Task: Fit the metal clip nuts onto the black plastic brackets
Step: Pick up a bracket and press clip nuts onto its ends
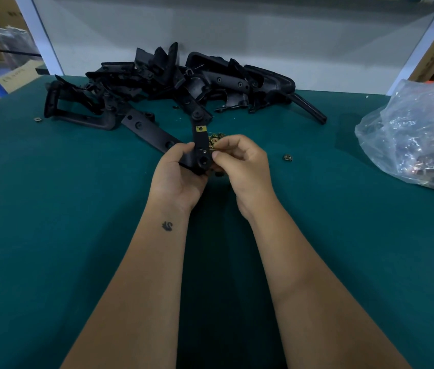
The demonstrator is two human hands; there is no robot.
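My left hand (178, 174) grips a black plastic bracket (200, 147) above the middle of the green table, its long arm pointing away from me. One brass-coloured clip nut (200, 128) sits on the bracket's upper arm. My right hand (242, 166) pinches another clip nut (212, 143) against the bracket's right edge, between thumb and fingers. A small heap of clip nuts (218, 136) lies on the table just behind my right fingers, partly hidden.
A pile of black brackets (173, 83) lies across the far side of the green table (51, 209). Loose clip nuts lie at the right (287, 157) and far left (37, 119). A clear plastic bag of nuts (418, 145) sits at the right edge.
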